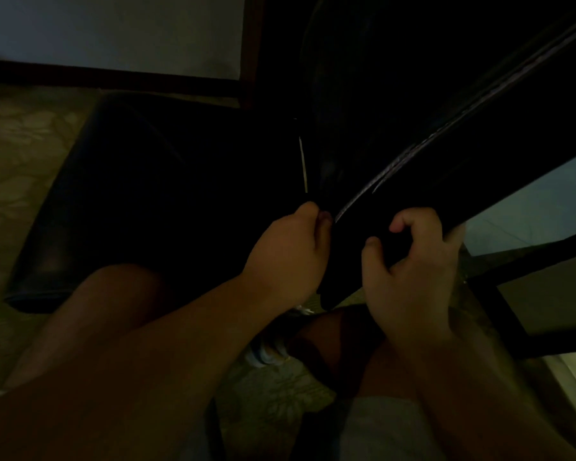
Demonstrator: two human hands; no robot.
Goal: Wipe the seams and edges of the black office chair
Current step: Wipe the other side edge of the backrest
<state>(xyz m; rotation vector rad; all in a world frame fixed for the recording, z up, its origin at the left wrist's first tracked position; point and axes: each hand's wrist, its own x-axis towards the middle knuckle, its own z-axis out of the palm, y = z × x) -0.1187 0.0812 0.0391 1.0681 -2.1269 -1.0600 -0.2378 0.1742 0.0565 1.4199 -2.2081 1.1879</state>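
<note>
Your right hand (413, 261) curls round the black office chair (413, 161) edge; your left hand (290, 251) pinches its seam just beside (cloth unseen). Follow the seam steadily, bracing rightward.

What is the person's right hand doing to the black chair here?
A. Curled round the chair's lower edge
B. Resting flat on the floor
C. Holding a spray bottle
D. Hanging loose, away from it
A: the right hand has its fingers curled in a grip round the lower edge of the black chair.
</note>
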